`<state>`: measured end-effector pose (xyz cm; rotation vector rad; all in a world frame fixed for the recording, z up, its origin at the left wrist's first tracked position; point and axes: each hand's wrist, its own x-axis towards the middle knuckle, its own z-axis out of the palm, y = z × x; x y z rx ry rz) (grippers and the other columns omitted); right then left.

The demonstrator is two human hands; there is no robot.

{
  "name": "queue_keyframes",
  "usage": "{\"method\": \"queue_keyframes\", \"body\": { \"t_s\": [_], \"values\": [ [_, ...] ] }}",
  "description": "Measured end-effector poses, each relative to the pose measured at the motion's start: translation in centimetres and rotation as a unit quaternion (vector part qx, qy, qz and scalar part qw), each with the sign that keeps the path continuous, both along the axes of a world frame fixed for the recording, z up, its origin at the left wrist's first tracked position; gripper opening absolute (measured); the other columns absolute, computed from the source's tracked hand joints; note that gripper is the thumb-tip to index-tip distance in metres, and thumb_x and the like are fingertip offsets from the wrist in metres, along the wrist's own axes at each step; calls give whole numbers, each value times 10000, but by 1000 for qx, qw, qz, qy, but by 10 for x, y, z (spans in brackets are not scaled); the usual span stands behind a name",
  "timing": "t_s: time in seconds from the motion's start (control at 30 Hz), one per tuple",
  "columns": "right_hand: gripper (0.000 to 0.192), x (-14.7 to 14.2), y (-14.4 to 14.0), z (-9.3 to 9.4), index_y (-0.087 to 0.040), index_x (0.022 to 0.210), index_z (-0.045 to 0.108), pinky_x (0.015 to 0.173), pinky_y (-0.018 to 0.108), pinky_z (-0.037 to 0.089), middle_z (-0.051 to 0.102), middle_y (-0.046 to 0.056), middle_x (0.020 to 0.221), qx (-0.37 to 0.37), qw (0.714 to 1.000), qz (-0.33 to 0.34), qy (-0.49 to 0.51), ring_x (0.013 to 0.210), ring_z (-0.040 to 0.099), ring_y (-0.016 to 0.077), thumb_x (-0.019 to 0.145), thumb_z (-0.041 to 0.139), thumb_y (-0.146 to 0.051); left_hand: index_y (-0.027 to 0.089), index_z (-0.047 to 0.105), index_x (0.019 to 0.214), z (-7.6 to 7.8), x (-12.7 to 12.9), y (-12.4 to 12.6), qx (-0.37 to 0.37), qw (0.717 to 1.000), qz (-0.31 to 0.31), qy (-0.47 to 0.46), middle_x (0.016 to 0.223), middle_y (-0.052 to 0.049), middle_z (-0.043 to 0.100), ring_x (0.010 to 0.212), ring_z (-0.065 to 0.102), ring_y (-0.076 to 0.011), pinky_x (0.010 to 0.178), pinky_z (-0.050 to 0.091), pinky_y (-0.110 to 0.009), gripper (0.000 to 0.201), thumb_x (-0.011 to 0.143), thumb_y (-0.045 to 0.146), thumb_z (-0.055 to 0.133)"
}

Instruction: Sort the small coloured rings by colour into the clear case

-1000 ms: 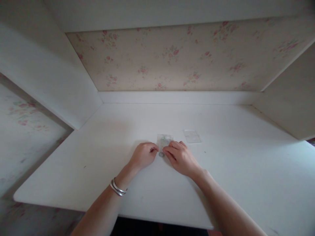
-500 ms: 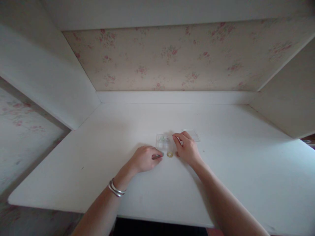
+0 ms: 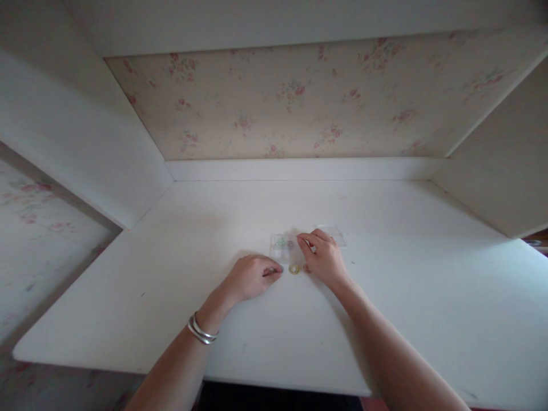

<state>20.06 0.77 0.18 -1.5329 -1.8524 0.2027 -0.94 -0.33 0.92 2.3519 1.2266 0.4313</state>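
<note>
the left grip point(image 3: 252, 278) closes at a small grey disc point(image 3: 281, 269); whether it pinches or just touches, i cannot tell. the right grip point(image 3: 324, 257) has its fingertips pressed together at the right side of the clear box point(image 3: 274, 252), anything between them too small to tell. near of the box lies a yellow disc point(image 3: 294, 269); farther right, a clear square piece point(image 3: 341, 236) on the bench point(image 3: 240, 211). the step looks like fingertip handling of discs; the next move calls for a light, exact pinch.
</note>
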Motion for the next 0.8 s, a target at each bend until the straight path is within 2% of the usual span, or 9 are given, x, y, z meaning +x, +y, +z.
{"method": "queue_keyframes", "body": {
  "t_s": [0.2,0.33,0.43,0.5,0.57,0.67,0.8],
  "values": [
    [233,1,0,0,-235,892,700,670,272,384,617,20,790,3,999,-17,27,685,563,135,875,479,-305,234,716,857,3,1,0,1,1000,-13,-27,830,-8,710,723,614,-136,665,430,-232,194,846,291,530],
    [237,1,1,-1,-232,880,702,654,260,388,615,19,780,8,999,-12,36,674,557,128,875,472,-292,193,707,832,2,2,0,-53,996,10,-67,763,-23,693,660,596,-130,607,434,-220,217,851,300,518],
    [239,1,0,2,-226,884,698,650,256,383,616,20,765,8,999,-4,40,664,548,127,880,469,-294,176,696,848,2,2,2,-93,988,24,-123,787,-31,697,687,611,-133,641,458,-221,217,852,299,518],
    [229,1,-4,6,-220,872,695,651,255,372,614,15,732,7,999,34,30,648,536,124,880,475,-284,165,688,866,3,2,3,-104,981,35,-161,826,-41,700,738,625,-141,691,473,-228,215,847,309,529],
    [207,-1,-10,10,-217,845,692,666,258,358,607,5,689,10,994,110,-4,647,527,122,870,492,-264,159,680,873,5,2,4,-93,979,53,-175,822,-43,693,736,620,-140,689,474,-228,232,849,334,530],
    [196,-8,-21,15,-227,791,689,682,275,322,594,-7,636,24,972,218,-88,660,522,123,855,505,-243,153,664,873,6,1,5,-62,979,79,-175,774,-33,666,681,591,-125,627,455,-213,283,869,382,497],
    [205,-16,-30,17,-217,727,675,665,296,286,605,0,643,44,954,251,-156,641,513,120,844,508,-239,153,642,861,5,1,6,-62,976,88,-189,742,-24,645,654,573,-120,588,436,-204,323,872,430,478]
  ]
}}
